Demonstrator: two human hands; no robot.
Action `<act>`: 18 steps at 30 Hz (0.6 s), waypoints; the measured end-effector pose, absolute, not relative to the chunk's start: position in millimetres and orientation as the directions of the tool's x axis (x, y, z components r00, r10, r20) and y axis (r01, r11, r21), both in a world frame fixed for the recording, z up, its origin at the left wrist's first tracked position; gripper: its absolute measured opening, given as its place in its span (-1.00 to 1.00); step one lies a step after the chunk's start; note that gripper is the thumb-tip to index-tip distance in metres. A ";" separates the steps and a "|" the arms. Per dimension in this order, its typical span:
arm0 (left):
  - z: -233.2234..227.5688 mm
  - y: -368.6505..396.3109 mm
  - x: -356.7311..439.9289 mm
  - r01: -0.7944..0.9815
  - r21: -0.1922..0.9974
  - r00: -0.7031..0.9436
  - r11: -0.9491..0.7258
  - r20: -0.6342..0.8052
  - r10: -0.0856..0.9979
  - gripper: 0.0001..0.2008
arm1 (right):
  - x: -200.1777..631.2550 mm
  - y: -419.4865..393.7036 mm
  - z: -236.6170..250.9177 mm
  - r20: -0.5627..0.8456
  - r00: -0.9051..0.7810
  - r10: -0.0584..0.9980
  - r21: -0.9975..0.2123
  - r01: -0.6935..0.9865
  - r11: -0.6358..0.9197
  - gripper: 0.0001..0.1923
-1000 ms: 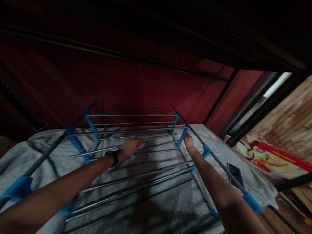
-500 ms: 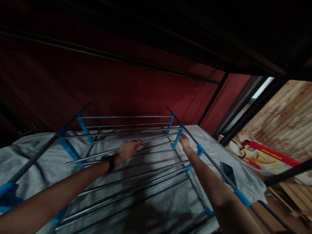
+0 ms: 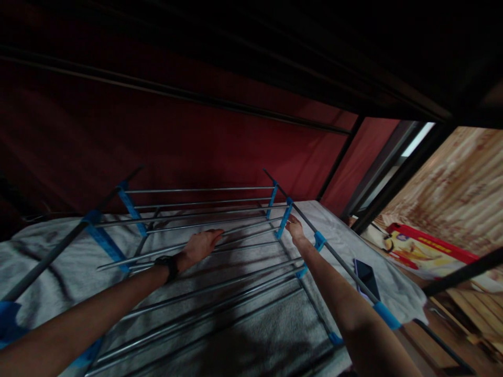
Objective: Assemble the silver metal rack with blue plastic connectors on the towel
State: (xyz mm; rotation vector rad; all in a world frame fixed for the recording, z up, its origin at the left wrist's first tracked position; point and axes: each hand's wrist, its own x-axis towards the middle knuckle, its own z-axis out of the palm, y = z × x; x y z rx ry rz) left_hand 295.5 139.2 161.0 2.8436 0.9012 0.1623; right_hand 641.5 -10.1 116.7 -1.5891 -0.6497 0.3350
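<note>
Folding drying rack (image 3: 204, 251) on grey blanket (image 3: 47, 272): left hand (image 3: 200, 243) flat on a rail, right hand (image 3: 294, 229) gripping the blue hinge bracket (image 3: 283, 220); best moved evenly, fingers kept clear of joints.

Drying rack (image 3: 204, 209): smooth metal rods, glossy blue plastic joints (image 3: 283, 219). Blanket (image 3: 275, 319) beneath: grey, fuzzy cloth. Phone (image 3: 366, 273): glossy screen.

left hand (image 3: 200, 244) flat on drying rack (image 3: 204, 209) rods | right hand (image 3: 295, 229) at blue joint | phone (image 3: 366, 274) on blanket
</note>
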 end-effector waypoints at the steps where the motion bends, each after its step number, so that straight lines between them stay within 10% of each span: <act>1: 161.9 138.6 295.9 0.560 0.180 0.815 -0.809 0.057 0.577 -0.57 | 641.1 -10.1 116.7 0.159 0.795 0.586 -0.978 0.207 -0.015 -0.41; 18: 162.0 143.8 300.4 0.528 0.192 0.834 -0.827 0.070 0.548 -0.57 | 639.1 -12.4 123.4 0.234 0.773 0.590 -0.955 0.296 -0.009 -0.43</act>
